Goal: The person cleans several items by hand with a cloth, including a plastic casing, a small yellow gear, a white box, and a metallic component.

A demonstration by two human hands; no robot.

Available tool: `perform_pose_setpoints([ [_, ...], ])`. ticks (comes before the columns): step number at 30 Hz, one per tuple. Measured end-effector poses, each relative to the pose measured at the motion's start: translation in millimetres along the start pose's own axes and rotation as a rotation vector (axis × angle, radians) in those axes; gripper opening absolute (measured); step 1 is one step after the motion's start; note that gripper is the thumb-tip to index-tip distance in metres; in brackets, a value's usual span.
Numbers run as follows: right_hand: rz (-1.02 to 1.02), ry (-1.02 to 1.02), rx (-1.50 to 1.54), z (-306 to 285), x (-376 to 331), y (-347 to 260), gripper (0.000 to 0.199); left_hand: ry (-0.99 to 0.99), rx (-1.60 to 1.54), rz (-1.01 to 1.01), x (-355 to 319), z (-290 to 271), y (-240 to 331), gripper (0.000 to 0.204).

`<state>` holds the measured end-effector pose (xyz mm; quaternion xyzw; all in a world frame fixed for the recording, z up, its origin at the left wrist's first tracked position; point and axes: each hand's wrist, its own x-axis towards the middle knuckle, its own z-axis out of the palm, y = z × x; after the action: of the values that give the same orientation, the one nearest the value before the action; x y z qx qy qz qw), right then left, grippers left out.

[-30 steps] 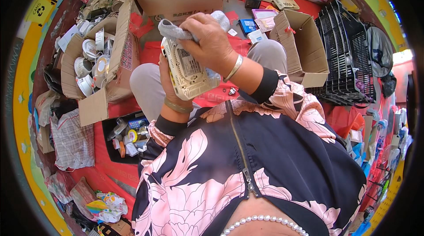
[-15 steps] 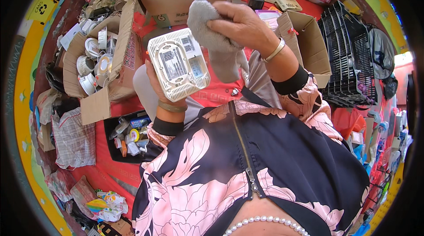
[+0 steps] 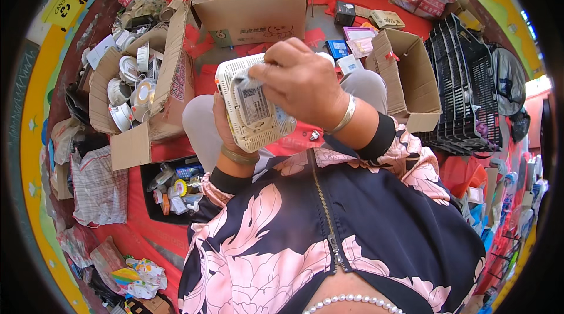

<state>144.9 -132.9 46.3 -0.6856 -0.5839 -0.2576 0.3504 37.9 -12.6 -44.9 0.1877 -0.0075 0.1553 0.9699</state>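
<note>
My left hand [image 3: 224, 127] grips a white vented plastic device [image 3: 247, 132] by its left edge, holding it tilted above my lap. Its labelled back, with slots along the rim, faces up toward me. Over that back, my right hand [image 3: 305, 82] is closed on a grey cloth [image 3: 250, 73] and presses it against the upper part. Most of the cloth is hidden under the fingers. A bracelet circles each wrist.
On the left, a cardboard box [image 3: 130, 146] holds several white round fittings. Below it lies a black tray [image 3: 154, 208] of small items. A large carton [image 3: 255, 17] stands ahead, another open carton [image 3: 414, 79] to the right, beside a black plastic crate [image 3: 461, 85].
My right hand has brought the cloth down and left onto the device's back, where it now covers the upper part. The device has shifted slightly right and down with my left hand.
</note>
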Motion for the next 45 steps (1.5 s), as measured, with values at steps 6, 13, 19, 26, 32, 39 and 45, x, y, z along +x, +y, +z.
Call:
perform_pose_setpoints([
  [6,-0.148,0.025,-0.042,9.9,-5.6,-5.6,0.025,0.074,0.028,-0.014,-0.3,11.7,-2.8,0.063],
  [13,-0.156,-0.055,0.105,2.5,-3.4,8.0,0.026,0.083,0.095,-0.07,-2.1,16.4,1.3,0.057],
  [19,-0.295,-0.19,0.204,-2.7,-1.9,13.5,0.025,0.054,-0.026,-0.147,0.1,16.3,1.0,0.05],
  [26,-0.178,-0.152,0.061,-1.7,-3.8,25.9,0.026,0.111,0.051,-0.123,3.0,18.3,-0.7,0.047],
  [32,0.178,-0.062,0.306,-11.3,-10.6,42.3,0.026,0.151,0.034,-0.047,4.9,0.4,10.5,0.064],
  [39,0.832,-0.059,0.858,-20.0,-37.5,76.8,0.021,-0.009,-0.014,-0.01,7.0,11.3,22.7,0.08],
  [45,1.022,0.31,1.305,-34.5,-32.8,86.0,0.023,-0.018,-0.015,0.027,4.8,10.9,27.6,0.079],
])
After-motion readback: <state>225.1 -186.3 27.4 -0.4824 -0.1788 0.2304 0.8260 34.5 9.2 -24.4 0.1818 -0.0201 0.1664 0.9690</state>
